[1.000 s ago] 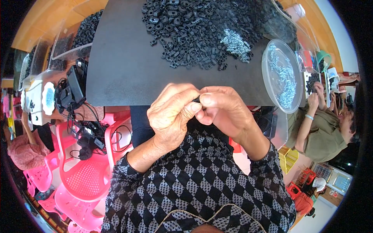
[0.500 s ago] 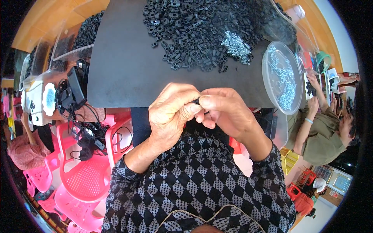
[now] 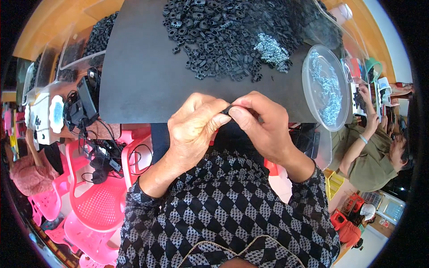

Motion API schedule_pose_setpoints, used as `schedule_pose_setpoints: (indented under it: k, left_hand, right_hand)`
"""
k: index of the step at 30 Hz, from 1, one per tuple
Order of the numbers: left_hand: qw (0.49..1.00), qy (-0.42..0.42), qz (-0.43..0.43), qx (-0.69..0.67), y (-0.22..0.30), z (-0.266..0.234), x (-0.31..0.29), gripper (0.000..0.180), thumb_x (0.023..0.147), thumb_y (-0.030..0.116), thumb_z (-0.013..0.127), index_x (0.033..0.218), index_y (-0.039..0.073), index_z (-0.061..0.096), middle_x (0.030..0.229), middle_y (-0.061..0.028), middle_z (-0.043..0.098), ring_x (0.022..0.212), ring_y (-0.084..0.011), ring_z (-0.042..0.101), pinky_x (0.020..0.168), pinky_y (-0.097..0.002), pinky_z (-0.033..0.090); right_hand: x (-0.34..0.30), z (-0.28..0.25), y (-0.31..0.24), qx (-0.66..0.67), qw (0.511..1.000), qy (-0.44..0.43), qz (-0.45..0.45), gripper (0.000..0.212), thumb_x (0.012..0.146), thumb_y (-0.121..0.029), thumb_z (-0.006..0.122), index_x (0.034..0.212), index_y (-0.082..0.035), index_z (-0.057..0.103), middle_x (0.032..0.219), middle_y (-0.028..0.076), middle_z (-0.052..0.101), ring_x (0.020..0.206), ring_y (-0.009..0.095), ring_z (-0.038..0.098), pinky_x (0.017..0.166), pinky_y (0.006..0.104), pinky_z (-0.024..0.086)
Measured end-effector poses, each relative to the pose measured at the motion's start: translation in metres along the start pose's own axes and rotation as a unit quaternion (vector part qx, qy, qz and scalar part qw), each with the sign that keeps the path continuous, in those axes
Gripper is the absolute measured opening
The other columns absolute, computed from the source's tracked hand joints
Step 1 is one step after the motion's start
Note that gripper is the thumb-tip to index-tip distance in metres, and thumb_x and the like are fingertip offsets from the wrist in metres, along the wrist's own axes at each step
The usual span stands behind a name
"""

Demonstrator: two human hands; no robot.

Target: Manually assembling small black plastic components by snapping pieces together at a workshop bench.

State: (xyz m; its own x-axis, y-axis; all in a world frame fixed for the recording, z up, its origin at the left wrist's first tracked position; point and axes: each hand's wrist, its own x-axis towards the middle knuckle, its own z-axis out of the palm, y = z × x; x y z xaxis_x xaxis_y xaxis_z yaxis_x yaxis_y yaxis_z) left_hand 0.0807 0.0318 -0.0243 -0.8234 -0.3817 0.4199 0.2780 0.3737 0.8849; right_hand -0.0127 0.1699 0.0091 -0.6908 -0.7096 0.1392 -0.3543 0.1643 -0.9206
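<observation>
A small black piece point(image 3: 226, 110) is pinched between the thumb and forefinger of the left hand point(image 3: 190, 123), while its near side is gripped by the closed fingertips of the right hand point(image 3: 266, 123), above the near edge of a dark table point(image 3: 134, 89). By appearances, one piece is being worked; how nearly it is finished cannot be told, since it is mostly covered by fingers. Much seems left: a broad heap of black parts point(image 3: 223, 40) is spread beyond both hands, topped at its right by a cluster of silvery bits point(image 3: 272, 51). No separate finished lot can be made out. To the right of the hands, bluish-silver bits point(image 3: 331, 107) are held in a clear round dish point(image 3: 310, 96); far left and beyond, dark parts point(image 3: 100, 35) are kept in a clear bin point(image 3: 91, 58).
</observation>
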Motion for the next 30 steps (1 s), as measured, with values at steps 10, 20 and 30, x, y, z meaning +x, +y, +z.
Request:
schedule_pose_setpoints:
  k: [10, 20, 30]
  left_hand:
    - [0.997, -0.040, -0.058, -0.019, 0.003, -0.008, 0.000, 0.020, 0.077, 0.004, 0.071, 0.095, -0.003, 0.066, 0.088, -0.0084, 0.063, 0.074, -0.0137, 0.061, 0.064, -0.0240, 0.050]
    - [0.986, 0.012, -0.120, -0.115, -0.004, 0.001, -0.007, 0.022, 0.079, 0.006, 0.071, 0.098, 0.001, 0.063, 0.081, -0.0060, 0.061, 0.072, -0.0123, 0.060, 0.064, -0.0245, 0.049]
    - [0.983, 0.015, -0.137, -0.125, -0.001, 0.004, -0.008, 0.016, 0.079, 0.004, 0.070, 0.093, 0.001, 0.063, 0.080, -0.0045, 0.059, 0.070, -0.0114, 0.057, 0.062, -0.0244, 0.046]
  right_hand:
    - [0.005, 0.002, 0.001, -0.150, 0.977, 0.009, -0.150, 0.011, 0.079, -0.001, 0.063, 0.088, -0.001, 0.057, 0.074, 0.013, 0.056, 0.062, 0.030, 0.056, 0.055, 0.0367, 0.045]
    - [0.000, 0.002, 0.004, 0.113, 0.993, 0.004, 0.043, 0.013, 0.083, -0.002, 0.062, 0.096, 0.000, 0.060, 0.075, 0.005, 0.058, 0.067, 0.010, 0.054, 0.060, 0.0255, 0.044]
    - [0.003, 0.000, 0.002, 0.011, 0.999, 0.006, -0.048, 0.009, 0.082, -0.001, 0.063, 0.091, -0.001, 0.064, 0.079, 0.006, 0.059, 0.069, 0.013, 0.055, 0.061, 0.0254, 0.044]
